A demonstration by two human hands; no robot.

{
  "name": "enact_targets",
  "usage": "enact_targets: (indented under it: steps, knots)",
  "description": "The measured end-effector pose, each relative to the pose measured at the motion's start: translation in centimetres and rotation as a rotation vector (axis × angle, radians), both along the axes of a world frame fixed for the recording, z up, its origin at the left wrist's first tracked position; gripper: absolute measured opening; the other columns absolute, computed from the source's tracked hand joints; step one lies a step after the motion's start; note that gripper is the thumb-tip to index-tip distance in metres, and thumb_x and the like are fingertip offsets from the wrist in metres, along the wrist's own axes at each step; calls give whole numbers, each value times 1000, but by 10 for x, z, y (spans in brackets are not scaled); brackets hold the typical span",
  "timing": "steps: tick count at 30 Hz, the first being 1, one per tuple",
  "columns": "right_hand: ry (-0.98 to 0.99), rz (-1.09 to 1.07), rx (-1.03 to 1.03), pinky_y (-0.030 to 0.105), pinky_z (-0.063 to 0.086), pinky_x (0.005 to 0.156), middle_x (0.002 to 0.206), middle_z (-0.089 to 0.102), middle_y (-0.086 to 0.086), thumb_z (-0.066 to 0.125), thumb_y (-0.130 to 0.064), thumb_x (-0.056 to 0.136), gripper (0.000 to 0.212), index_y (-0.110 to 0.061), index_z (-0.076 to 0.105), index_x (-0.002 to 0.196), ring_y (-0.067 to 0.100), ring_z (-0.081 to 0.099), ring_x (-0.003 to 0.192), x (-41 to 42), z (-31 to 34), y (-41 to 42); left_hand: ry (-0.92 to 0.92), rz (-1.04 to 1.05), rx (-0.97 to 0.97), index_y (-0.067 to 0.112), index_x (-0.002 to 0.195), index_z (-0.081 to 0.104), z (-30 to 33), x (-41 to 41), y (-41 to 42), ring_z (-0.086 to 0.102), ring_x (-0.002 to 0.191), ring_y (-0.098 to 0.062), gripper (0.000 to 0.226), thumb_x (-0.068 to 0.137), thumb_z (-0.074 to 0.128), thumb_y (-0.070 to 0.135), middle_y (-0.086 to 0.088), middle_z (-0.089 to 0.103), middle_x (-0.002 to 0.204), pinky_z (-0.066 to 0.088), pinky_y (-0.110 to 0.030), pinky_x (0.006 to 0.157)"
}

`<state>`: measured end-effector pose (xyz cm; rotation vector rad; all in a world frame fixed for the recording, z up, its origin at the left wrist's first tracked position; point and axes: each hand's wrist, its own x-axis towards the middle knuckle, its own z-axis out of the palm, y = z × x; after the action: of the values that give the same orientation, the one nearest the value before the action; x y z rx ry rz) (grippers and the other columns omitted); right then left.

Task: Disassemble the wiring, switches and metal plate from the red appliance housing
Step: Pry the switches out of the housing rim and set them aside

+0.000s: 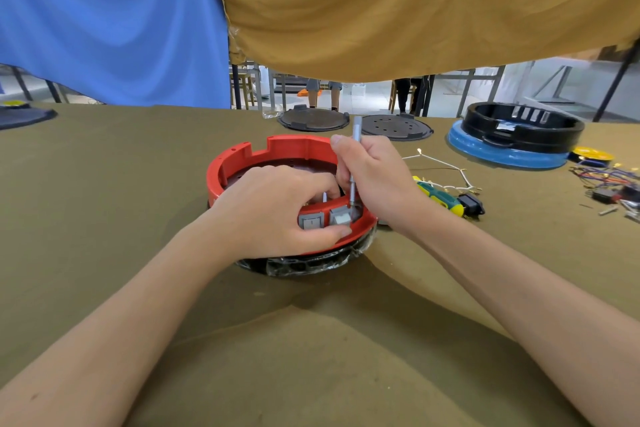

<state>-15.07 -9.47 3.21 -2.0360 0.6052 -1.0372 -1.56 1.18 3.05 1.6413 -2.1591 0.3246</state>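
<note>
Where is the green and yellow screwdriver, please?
It lies on the table just right of the red housing, behind the right hand: green and yellow screwdriver.

bare cloth point(104, 184) left, tools point(446, 199) right (crowded)

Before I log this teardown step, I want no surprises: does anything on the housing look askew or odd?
Yes. In the near wall of the red housing, the right grey switch sits tilted out of its slot, while the left grey switch lies flush. The right hand holds a slim metal tool down beside it; the left hand grips the wall.
</note>
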Motion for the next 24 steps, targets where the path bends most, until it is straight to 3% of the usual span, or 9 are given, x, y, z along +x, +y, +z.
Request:
enact_targets:
  steps: [3, 10, 17, 21, 24]
  knots:
    - [31, 1, -12, 31, 41, 60, 54, 49, 7, 42, -24, 104, 54, -10, 50, 53, 11, 45, 51, 1, 1, 0, 2, -9, 0, 33, 95, 63, -1, 0, 0, 58, 61, -3, 33, 82, 52, 62, 16, 63, 69, 43, -19, 54]
    - [-215, -38, 61, 26, 41, 58, 57, 47, 13, 41, -23, 106, 52, -2, 52, 59, 14, 45, 55, -5, -11, 4, 16, 2, 4, 35, 94, 62, -1, 0, -1, 58, 62, -2, 35, 81, 51, 65, 17, 63, 70, 49, -28, 56]
    - [-76, -34, 45, 27, 40, 57, 51, 46, 3, 43, -22, 104, 52, -8, 49, 54, 10, 44, 49, -2, -4, 4, 8, 2, 2, 35, 92, 61, 1, -1, 1, 57, 60, -2, 29, 81, 53, 61, 17, 61, 68, 41, -20, 53]
    - [20, -27, 9, 33, 41, 61, 53, 48, 7, 43, -21, 103, 53, -8, 51, 52, 10, 43, 49, 1, 3, 4, 11, -5, 12, 34, 96, 62, 1, -1, 1, 58, 61, -1, 34, 81, 52, 62, 18, 62, 70, 40, -16, 53]
    - [-8, -29, 38, 24, 40, 55, 52, 47, 5, 42, -24, 104, 52, -6, 53, 56, 7, 43, 48, 0, 0, 4, 8, -2, 1, 34, 94, 62, 0, -1, 1, 56, 59, 0, 31, 81, 54, 60, 19, 60, 66, 40, -17, 53]
